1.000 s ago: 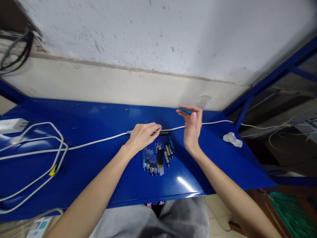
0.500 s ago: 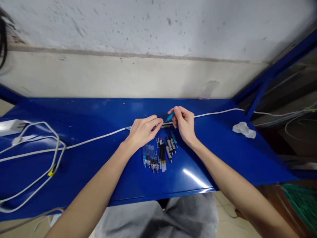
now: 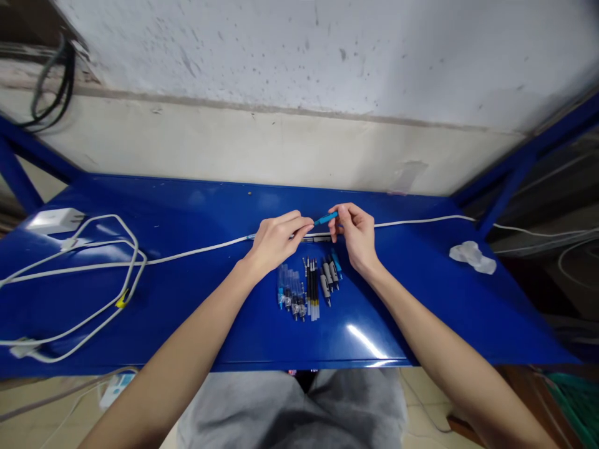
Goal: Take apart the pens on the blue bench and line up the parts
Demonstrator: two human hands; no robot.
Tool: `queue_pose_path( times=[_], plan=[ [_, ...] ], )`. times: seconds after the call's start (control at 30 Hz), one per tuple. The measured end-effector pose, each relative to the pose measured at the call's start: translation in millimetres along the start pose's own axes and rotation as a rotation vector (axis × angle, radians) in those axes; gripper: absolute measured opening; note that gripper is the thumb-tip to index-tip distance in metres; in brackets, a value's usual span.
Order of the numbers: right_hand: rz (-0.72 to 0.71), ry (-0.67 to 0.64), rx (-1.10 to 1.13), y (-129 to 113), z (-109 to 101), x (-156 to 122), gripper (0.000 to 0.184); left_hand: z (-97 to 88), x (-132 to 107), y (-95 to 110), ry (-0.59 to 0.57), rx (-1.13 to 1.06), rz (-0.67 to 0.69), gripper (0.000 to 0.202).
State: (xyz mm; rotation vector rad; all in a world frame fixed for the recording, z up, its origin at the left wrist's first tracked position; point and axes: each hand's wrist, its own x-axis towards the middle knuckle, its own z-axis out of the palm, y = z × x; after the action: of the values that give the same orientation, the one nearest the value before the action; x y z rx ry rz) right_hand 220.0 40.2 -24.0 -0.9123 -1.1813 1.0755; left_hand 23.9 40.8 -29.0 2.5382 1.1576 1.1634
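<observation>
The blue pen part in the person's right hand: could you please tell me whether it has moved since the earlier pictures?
Yes: the blue pen part has shifted toward the left hand, judged against the group of pens lying in front of the hands.

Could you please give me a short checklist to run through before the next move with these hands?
Is the blue pen piece held in the right hand? Ok, it is pinched at the fingertips.
Does the left hand grip anything? Cannot tell, its fingers hide what lies beneath them.
Is the dark pen barrel in view between the hands? Ok.
Is the white cable clear of the hands? Not ok, it runs right beneath them.
Are the grouped pen parts on the blue metal table clear of the hands? Ok, they lie just below them, apart.
</observation>
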Motion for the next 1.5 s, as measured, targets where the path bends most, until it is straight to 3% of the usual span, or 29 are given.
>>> queue_pose_path(
  times=[0.2,0.37,0.43,0.5,0.63,0.83,1.03,1.13,1.27,1.4,1.5],
  plan=[
    [0.027,-0.059,0.038,1.7,-1.6,0.9,0.032,-0.1,1.3,-1.7,0.008,-0.047,-0.012,0.020],
    [-0.024,-0.153,-0.057,2.4,-2.7,0.7,0.026,-5.1,3.1,-6.4,-0.014,0.004,-0.056,0.013],
    [-0.086,-0.188,-0.139,0.4,-2.9,-0.9,0.019,-8.5,3.7,-5.4,-0.027,0.033,-0.077,0.013],
    [-0.192,-0.221,-0.260,-4.0,-3.0,-2.8,0.013,-10.7,4.0,-2.1,-0.057,0.067,-0.082,0.026],
    [-0.449,-0.273,-0.528,-15.9,-4.2,-4.9,0.022,-9.3,3.7,6.8,-0.111,0.107,-0.076,0.043],
    [-0.573,-0.307,-0.641,-23.5,-7.8,-5.8,0.024,-7.6,4.1,9.9,-0.105,0.041,-0.113,0.051],
    [-0.514,-0.398,-0.739,-13.4,1.4,-16.0,0.016,-9.6,5.2,17.3,-0.167,0.059,-0.072,0.066],
    [-0.533,-0.389,-0.726,-8.6,6.4,-21.0,0.019,-8.0,4.9,22.7,-0.207,0.069,-0.021,0.072],
    [-0.561,-0.358,-0.713,-8.3,8.8,-24.9,0.021,-5.4,4.0,27.7,-0.171,0.020,-0.022,0.077],
    [-0.421,-0.186,-0.817,-8.7,10.4,-28.2,0.021,-3.1,3.5,34.9,-0.122,-0.002,0.090,0.078],
    [-0.258,-0.196,-0.906,-9.2,12.2,-31.1,0.032,-2.4,3.3,39.8,-0.121,0.005,0.154,0.082]
  ],
)
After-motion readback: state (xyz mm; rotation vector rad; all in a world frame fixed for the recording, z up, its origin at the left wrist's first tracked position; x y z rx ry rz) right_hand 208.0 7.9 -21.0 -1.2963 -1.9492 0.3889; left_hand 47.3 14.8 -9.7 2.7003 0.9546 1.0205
